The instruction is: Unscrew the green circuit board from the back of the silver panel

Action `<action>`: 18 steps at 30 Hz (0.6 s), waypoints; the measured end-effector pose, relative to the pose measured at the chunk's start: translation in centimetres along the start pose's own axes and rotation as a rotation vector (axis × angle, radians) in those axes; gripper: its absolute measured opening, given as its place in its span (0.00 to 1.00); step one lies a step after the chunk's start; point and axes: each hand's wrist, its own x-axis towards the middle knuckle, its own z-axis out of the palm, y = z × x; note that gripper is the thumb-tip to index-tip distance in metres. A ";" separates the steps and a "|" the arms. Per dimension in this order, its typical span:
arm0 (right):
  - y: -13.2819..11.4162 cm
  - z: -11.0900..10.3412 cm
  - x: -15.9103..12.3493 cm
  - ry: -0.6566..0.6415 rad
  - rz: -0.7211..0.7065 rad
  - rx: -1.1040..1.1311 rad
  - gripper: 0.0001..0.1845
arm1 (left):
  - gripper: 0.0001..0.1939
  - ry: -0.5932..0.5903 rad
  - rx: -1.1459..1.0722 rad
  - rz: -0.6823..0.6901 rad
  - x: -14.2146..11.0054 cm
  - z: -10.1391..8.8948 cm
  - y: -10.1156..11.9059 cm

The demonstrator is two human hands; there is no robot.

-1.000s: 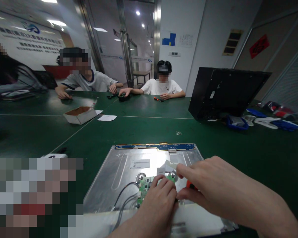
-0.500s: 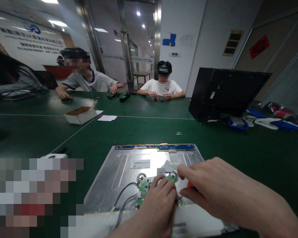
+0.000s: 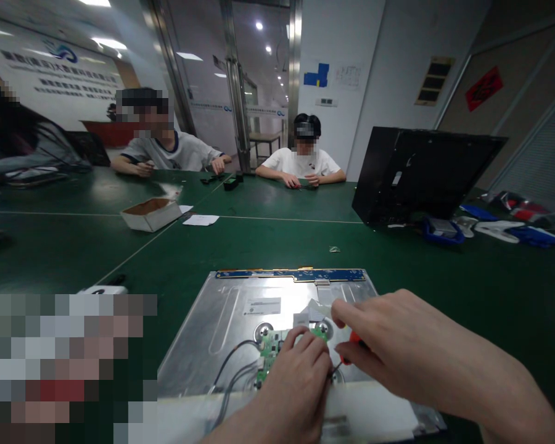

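Note:
A green circuit board (image 3: 269,349) sits on the silver metal back of a display panel (image 3: 198,345). My left hand (image 3: 300,367) presses over the board with its fingers curled, hiding much of it. Close by on its right, my right hand (image 3: 374,336) is closed round a screwdriver with a red handle (image 3: 346,354). The screwdriver's thin shaft points down left toward the board's edge; its tip is hidden by my left hand. Dark and grey cables run from the board's left side. A flat white ribbon lies above the board, and a blue circuit strip (image 3: 259,275) edges the panel's far side.
A black monitor casing (image 3: 398,176) stands at the right, with blue and white gloves (image 3: 531,234) nearby. An open cardboard box (image 3: 150,217) and white papers (image 3: 201,220) lie left on the green table (image 3: 259,240). Several people sit around it; the near left corner is pixelated.
My right hand has shifted slightly, and more of the red handle shows. My left hand stays on the board. Across the table, a co-worker at the left has lifted a hand off the tabletop.

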 end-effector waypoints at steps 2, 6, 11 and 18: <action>-0.1 -0.2 -0.3 0.006 -0.039 0.029 0.07 | 0.09 0.006 0.005 -0.002 0.1 0.0 0.0; -0.3 -0.4 -0.3 -0.019 -0.054 0.055 0.06 | 0.08 0.019 0.005 -0.009 0.2 -0.1 0.1; -0.1 0.0 0.0 -0.001 -0.012 0.001 0.03 | 0.10 -0.001 0.001 -0.021 0.2 -0.3 0.2; -0.1 -0.2 -0.2 0.020 -0.089 0.058 0.06 | 0.10 0.005 0.023 -0.017 0.1 -0.3 0.2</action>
